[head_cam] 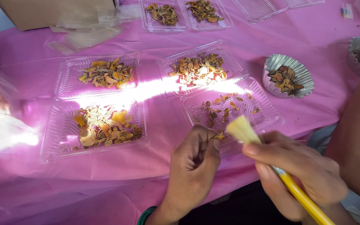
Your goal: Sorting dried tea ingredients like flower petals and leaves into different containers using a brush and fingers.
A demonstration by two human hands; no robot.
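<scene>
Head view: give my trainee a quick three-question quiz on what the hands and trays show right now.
1. True or false: the right hand holds a yellow-handled brush.
2. What does the left hand pinch? A) a dried flake B) a spoon C) a lid
3. How many clear trays sit in the near group, counting the sparse tray by the brush?

Key: 1 true. 2 A, its fingers pinch the flake at that tray's near edge. 3 four.
</scene>
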